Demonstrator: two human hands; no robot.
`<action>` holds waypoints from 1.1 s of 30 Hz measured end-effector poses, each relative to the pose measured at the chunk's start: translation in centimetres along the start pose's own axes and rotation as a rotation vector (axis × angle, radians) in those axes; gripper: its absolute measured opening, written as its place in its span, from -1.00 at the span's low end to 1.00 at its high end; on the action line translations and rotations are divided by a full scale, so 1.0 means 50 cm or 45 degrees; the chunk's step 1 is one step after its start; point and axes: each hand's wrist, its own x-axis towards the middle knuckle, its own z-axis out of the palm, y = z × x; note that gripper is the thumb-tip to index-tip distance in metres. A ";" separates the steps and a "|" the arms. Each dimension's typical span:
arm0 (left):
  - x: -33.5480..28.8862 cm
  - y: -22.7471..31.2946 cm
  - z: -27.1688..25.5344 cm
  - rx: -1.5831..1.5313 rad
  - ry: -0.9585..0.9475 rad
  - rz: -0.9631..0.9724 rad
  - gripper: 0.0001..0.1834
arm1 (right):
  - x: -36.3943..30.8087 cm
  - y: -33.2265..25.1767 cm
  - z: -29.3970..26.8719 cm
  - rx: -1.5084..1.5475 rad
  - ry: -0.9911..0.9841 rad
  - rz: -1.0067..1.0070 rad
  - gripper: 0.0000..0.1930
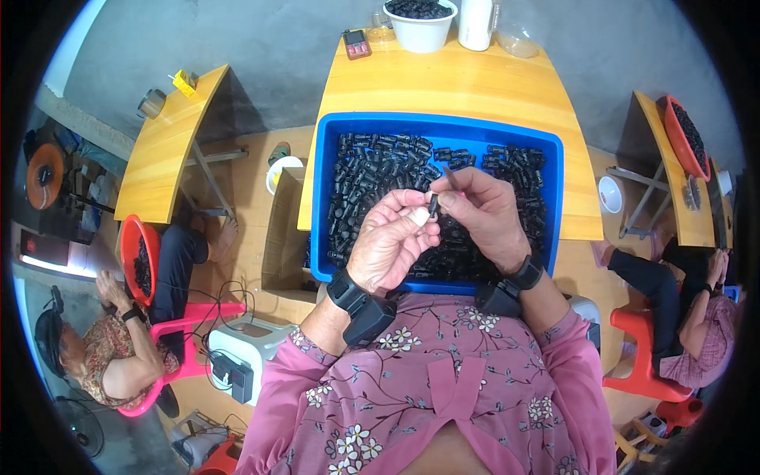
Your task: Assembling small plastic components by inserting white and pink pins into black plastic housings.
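Above the blue tray (320, 198), my hands meet fingertip to fingertip. A small black cylindrical part (433, 207) is pinched between the thumb and fingers of my left hand (389, 241), which wears a pale cover on the thumb tip. My right hand (489, 218) is closed in a pinch against the top of that part. A thin dark brown strip (450, 177) pokes up from its fingers; what it belongs to is hidden. Under both hands, many black ribbed plastic pieces (364, 178) fill the tray, with some blue bottom showing near the far side.
The tray rests on a yellow wooden table (443, 83). At its far end are a white bowl (419, 32) of black parts, a white bottle (476, 24), a clear dish (518, 41) and a small red device (356, 43). A cardboard box (289, 237) stands left. People sit on both sides.
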 end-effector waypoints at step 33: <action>-0.014 0.012 -0.001 0.050 -0.056 0.178 -0.80 | -0.006 -0.011 0.014 -0.317 -0.053 -0.110 -0.87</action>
